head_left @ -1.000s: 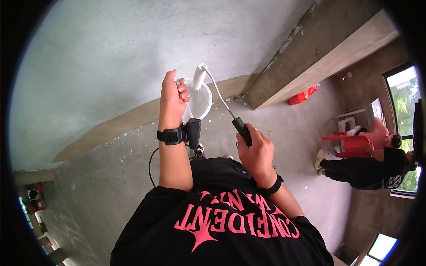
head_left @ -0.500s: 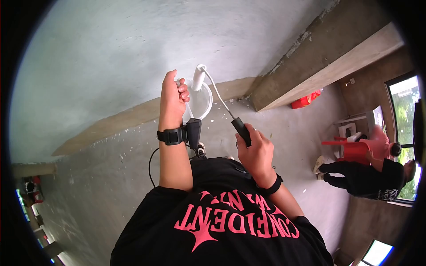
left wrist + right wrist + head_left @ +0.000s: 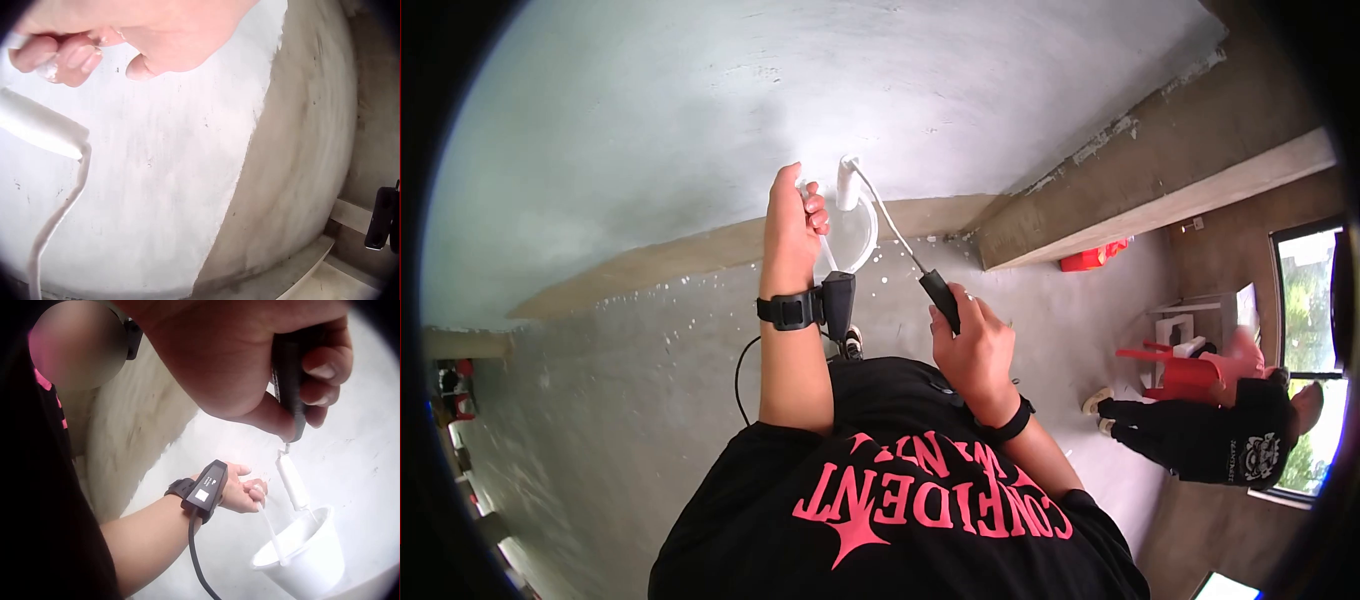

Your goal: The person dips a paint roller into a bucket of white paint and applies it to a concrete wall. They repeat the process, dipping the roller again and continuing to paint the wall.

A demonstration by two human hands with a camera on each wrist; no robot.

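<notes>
My left hand (image 3: 793, 210) holds the white bucket (image 3: 315, 575) by its bail handle (image 3: 271, 530), fingers curled round it, with white smears on the fingertips in the left wrist view. The bucket hangs below that hand, largely hidden by it in the head view. In my right hand (image 3: 977, 345) is a paint roller, gripped by its black handle (image 3: 941, 299). Its white sleeve (image 3: 849, 187) stands at the bucket's mouth, tilted, beside the left hand. A thin bent rod (image 3: 887, 215) joins sleeve and handle.
A wall (image 3: 700, 120), mostly whitish with a bare brown band (image 3: 650, 262) along its bottom, stands close in front. A concrete beam (image 3: 1130, 190) juts out at right. White specks dot the grey floor (image 3: 650, 370). Further right, a person (image 3: 1200, 430) in black stands near red chairs (image 3: 1185, 380).
The head view has turned, so the beam and wall have shifted across it. The roller sleeve sits slightly lower in view. Both hands keep their hold. The person in black has shifted downward in view.
</notes>
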